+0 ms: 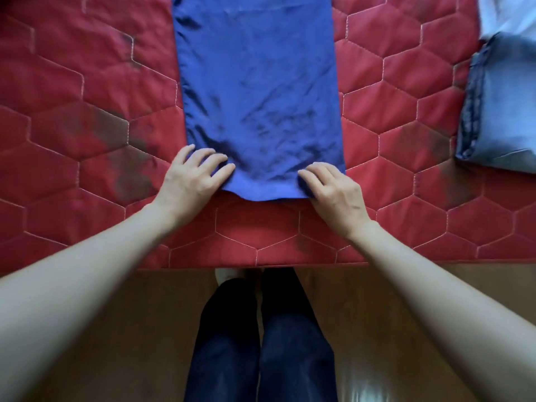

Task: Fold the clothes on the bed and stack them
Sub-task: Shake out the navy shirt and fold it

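A bed (87, 97) fills the far two thirds of the view, covered by a red quilt (391, 126) stitched in pale thread into large hexagons. Dark smudges mark the quilt, heaviest on the left and near the right edge. The bed's near edge runs straight across from left to right. Below it lies a brown wooden floor (377, 329), smooth and slightly glossy, with a bright patch of reflected light (368, 393) at the near right. The lighting is soft and even.
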